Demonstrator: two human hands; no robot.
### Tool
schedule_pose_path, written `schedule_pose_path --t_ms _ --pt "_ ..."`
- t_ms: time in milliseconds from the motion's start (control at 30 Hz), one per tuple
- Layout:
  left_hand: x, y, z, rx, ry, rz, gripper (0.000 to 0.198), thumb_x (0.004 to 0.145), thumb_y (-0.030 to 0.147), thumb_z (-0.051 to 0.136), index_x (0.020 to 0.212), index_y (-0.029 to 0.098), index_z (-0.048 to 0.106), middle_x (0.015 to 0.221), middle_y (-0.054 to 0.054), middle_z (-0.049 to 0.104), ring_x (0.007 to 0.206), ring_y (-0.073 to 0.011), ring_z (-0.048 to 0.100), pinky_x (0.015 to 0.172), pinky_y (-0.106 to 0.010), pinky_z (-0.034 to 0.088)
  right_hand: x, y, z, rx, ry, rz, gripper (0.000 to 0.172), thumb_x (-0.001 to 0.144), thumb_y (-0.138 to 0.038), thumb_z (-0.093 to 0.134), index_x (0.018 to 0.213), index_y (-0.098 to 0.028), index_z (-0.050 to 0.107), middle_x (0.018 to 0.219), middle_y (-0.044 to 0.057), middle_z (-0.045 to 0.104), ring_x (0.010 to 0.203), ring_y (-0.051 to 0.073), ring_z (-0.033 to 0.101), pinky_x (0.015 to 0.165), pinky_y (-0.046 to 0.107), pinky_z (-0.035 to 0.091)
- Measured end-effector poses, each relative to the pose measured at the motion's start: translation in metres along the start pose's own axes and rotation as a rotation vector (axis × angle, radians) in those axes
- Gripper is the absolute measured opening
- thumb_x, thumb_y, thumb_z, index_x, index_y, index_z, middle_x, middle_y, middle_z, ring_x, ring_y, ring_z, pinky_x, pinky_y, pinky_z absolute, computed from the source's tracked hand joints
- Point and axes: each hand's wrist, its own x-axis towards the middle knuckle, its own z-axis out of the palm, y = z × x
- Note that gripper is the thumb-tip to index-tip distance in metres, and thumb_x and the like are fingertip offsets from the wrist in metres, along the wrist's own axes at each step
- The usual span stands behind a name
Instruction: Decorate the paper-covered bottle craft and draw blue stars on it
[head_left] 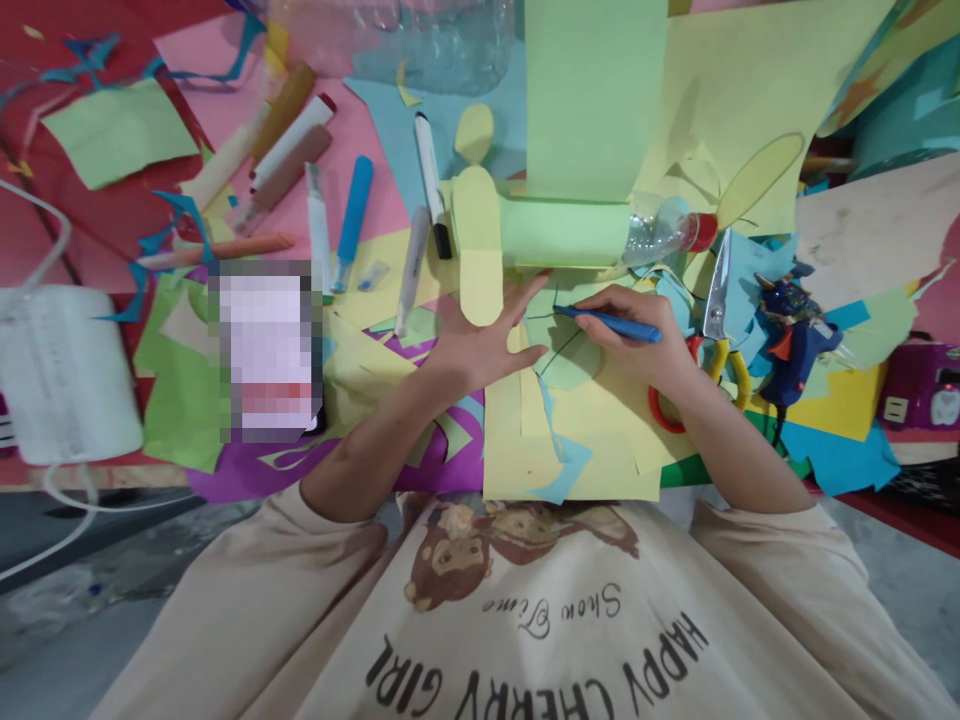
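Note:
Between the fingers of my right hand (637, 325) is a blue marker (619, 323), its tip down on a pale green paper piece (574, 355) that bears several dark drawn lines. My left hand (480, 345) lies with fingers spread at the left edge of that piece, partly under a yellow paper strip (480, 245). Just beyond both hands a plastic bottle (652, 225) wrapped in green paper lies on its side, its red cap (701, 232) pointing right. A yellow oval of paper (761, 180) stands out by the cap.
Scissors (718, 300) with red and yellow handles and a blue glue gun (799, 340) lie right of my right hand. Several markers (354, 225) are scattered at the left. A phone (319, 350) and a white plug box (67, 375) sit farther left. Paper scraps surround everything.

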Motion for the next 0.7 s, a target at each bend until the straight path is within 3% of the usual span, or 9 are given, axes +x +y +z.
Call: schedule_pose_path --t_ms 133,467,600,700 --pt "0.0003 0.0035 -0.0034 -0.003 -0.076 -0.053 0.083 0.091 0.046 0.058 0.165 0.035 0.021 0.128 -0.008 0.056 0.106 -0.0267 0.056 0.096 -0.042 0.048 -0.0027 -0.0022 0.0008 0.026 -0.035 -0.015 0.017 0.090 -0.036 0.067 0.086 -0.020 0.072 0.074 0.001 0.073 0.061 0.013 0.057 0.058 0.027 0.046" --pt "-0.0002 0.0009 -0.0024 -0.032 -0.058 -0.021 0.080 0.092 0.045 0.060 0.163 0.039 0.023 0.131 -0.004 0.057 0.114 -0.0257 0.058 0.094 -0.035 0.048 -0.0044 -0.0030 0.0004 0.043 -0.072 -0.008 0.024 0.090 -0.043 0.067 0.083 -0.020 0.071 0.071 0.002 0.072 0.056 0.012 0.055 0.053 0.026 0.042" --pt "0.0001 0.0011 -0.0025 -0.026 -0.057 -0.007 0.081 0.091 0.043 0.060 0.163 0.038 0.023 0.131 -0.006 0.057 0.112 -0.0265 0.058 0.096 -0.038 0.048 -0.0048 -0.0047 -0.0009 0.041 -0.100 -0.006 0.029 0.091 -0.046 0.066 0.082 -0.019 0.071 0.070 0.003 0.072 0.057 0.013 0.055 0.053 0.026 0.042" --pt "-0.0002 0.0013 -0.0023 -0.009 -0.070 -0.036 0.082 0.091 0.043 0.058 0.164 0.039 0.021 0.129 -0.006 0.057 0.114 -0.0277 0.057 0.090 -0.036 0.049 -0.0048 -0.0070 -0.0021 0.048 -0.134 -0.010 0.030 0.092 -0.046 0.066 0.081 -0.019 0.070 0.071 0.003 0.072 0.058 0.013 0.055 0.054 0.026 0.042"
